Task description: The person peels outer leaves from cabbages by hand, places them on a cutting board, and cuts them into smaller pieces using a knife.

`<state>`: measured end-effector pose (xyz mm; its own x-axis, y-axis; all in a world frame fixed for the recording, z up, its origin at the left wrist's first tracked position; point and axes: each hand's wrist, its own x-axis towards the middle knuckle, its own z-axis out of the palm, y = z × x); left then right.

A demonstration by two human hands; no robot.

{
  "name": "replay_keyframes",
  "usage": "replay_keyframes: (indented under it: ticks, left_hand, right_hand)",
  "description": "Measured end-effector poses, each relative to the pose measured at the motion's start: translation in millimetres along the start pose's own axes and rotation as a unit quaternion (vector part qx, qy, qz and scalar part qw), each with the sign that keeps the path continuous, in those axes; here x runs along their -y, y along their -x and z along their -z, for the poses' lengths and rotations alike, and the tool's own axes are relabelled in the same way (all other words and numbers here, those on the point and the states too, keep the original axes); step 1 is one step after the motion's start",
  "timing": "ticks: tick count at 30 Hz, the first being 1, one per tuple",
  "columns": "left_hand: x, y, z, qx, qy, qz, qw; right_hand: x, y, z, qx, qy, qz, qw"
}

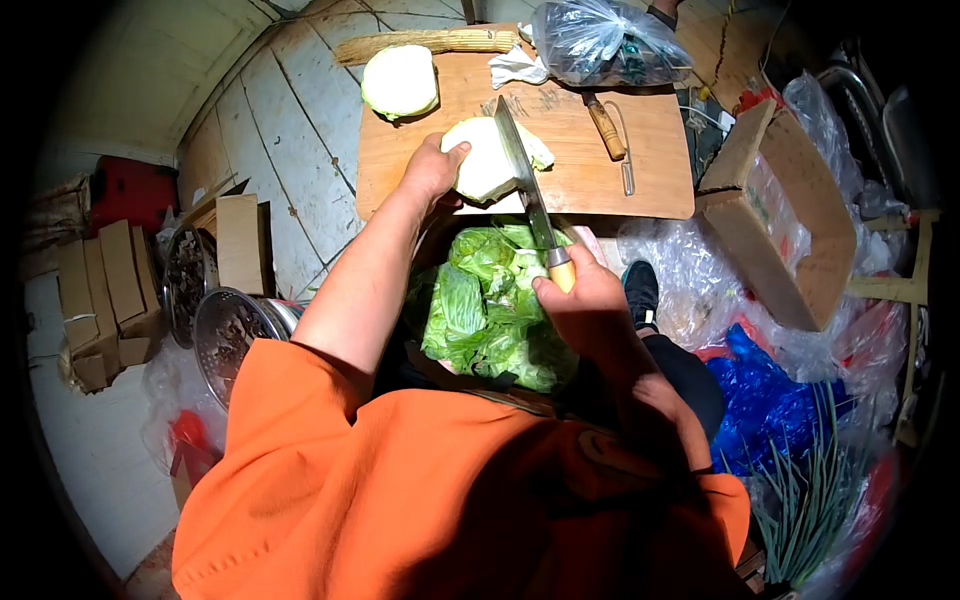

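Observation:
A pale piece of cabbage [478, 155] is at the near edge of the wooden board [400, 165]. My left hand [435, 168] holds it from the left, thumb on top. Closed round the wooden handle of a long knife [527, 180] is my right hand [580, 290]; the blade points away from me and lies across the right part of the cabbage. Another cabbage piece [400, 80] rests at the board's far left. Below the board, between my legs, green cabbage leaves [485, 300] fill a container whose sides are mostly hidden.
On the board are a wooden-handled tool [605, 128], a bundle of dry stalks [430, 42] and a full plastic bag [605, 45]. An open carton [785, 210], blue plastic [765, 400] and green onions [810, 490] lie right. Metal bowls [230, 335] and cardboard [110, 290] stand left.

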<state>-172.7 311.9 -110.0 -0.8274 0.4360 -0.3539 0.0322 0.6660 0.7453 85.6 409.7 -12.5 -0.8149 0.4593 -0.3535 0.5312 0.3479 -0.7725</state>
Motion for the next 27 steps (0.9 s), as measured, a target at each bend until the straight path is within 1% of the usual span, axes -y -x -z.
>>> replay_keyframes:
  ticks: [2,3,5,10,11,13,14,20,22,27]
  left_hand:
    - [-20,18,4,0.019,0.094,0.047,0.994]
    - [-15,15,2,0.018,0.096,0.049,0.994]
    - [-3,8,-1,-0.006,0.083,-0.015,0.996]
    - [0,4,-3,0.007,0.115,-0.004,0.993]
    - [2,3,-5,0.005,0.123,-0.007,0.992]
    - [2,2,-4,0.009,0.106,-0.010,0.994]
    - [1,2,-3,0.012,0.087,-0.015,0.996]
    - [-1,3,-4,0.014,0.101,-0.002,0.995]
    - [-6,6,-3,0.014,0.094,0.000,0.995]
    - [-12,10,-3,0.011,0.082,-0.002,0.997]
  right_hand:
    - [3,0,0,0.001,0.007,-0.005,1.000]
    - [3,1,0,0.003,0.006,0.002,1.000]
    - [3,2,-3,0.008,0.006,0.009,1.000]
    - [-10,-2,-13,-0.035,0.030,0.089,0.995]
    - [-10,-2,-14,-0.034,0.032,0.088,0.995]
    - [-11,-3,-15,-0.042,0.042,0.123,0.991]
    - [-11,-3,-16,-0.041,0.043,0.122,0.991]
    - [-5,-4,-16,-0.028,0.055,0.107,0.992]
    - [0,-4,-13,0.016,0.063,0.038,0.997]
    - [-2,-10,-17,0.027,0.079,0.033,0.996]
